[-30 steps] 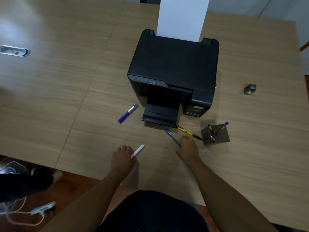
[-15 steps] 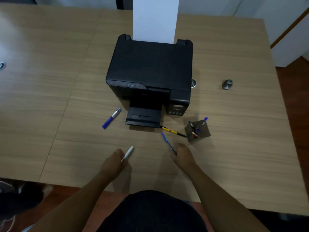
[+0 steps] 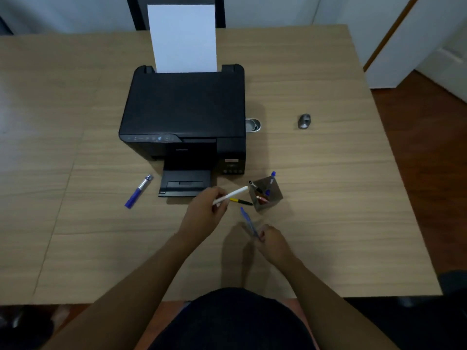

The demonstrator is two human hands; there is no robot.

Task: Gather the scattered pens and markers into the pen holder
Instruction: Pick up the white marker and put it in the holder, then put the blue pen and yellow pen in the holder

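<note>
My left hand (image 3: 206, 213) holds a white pen (image 3: 233, 194) in the air, its tip pointing at the grey pen holder (image 3: 274, 195) just to the right. The holder stands on the table in front of the printer's right corner and has several pens in it. My right hand (image 3: 271, 239) grips a blue pen (image 3: 247, 221) by its lower end, slightly above the table. A yellow and black pen (image 3: 241, 201) lies on the table between my left hand and the holder. A blue marker (image 3: 138, 191) lies to the left of the printer tray.
A black printer (image 3: 184, 117) with upright white paper (image 3: 183, 37) fills the table's middle, its output tray (image 3: 185, 184) jutting toward me. A small metal cup (image 3: 252, 125) sits by its right side and a grey object (image 3: 304, 121) further right. The table edge (image 3: 394, 157) runs along the right.
My left hand has lifted the white pen off the table and carried it right, toward the holder. My right hand has raised the blue pen. The camera has tilted up.
</note>
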